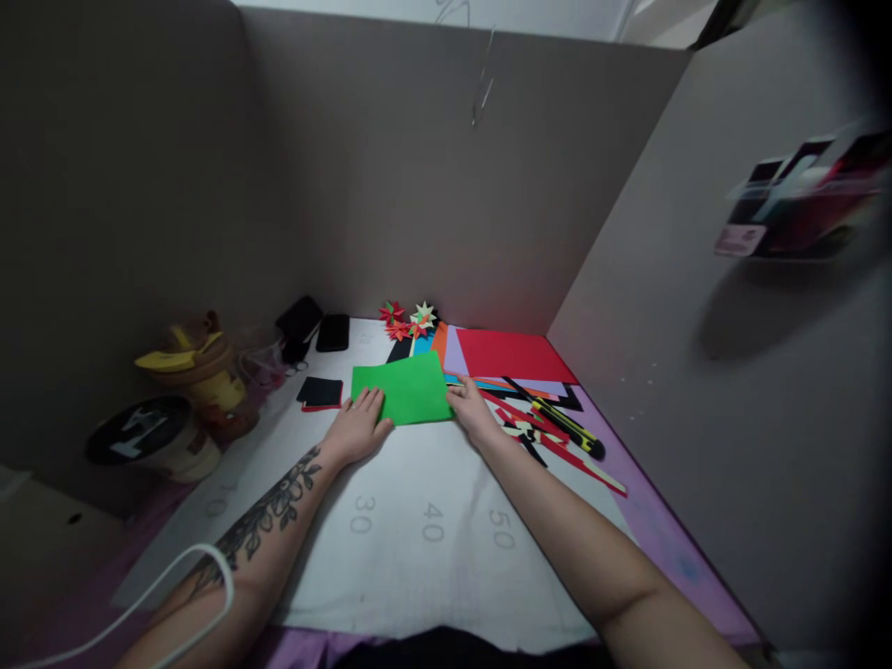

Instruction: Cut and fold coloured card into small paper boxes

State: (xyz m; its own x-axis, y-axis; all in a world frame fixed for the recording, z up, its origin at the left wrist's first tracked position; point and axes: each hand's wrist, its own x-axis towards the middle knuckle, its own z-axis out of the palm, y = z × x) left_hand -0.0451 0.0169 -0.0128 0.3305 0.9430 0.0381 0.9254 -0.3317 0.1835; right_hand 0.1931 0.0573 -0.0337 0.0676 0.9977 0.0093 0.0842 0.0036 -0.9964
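Observation:
A green sheet of paper point(408, 386) lies flat on the white cutting mat point(418, 520). My left hand point(359, 427) rests on the sheet's near left corner, fingers stretched out flat. At the sheet's near right corner sits my right hand point(474, 413), its fingers together and touching the paper's edge. Neither hand lifts the sheet.
A stack of coloured sheets point(508, 358) lies behind and to the right, with paper strips point(550, 441) and a yellow-black cutter point(568, 427). Folded paper stars point(411, 321) sit at the back wall. Black items point(321, 392) and jars point(202, 372) stand at the left. Cardboard walls enclose the desk.

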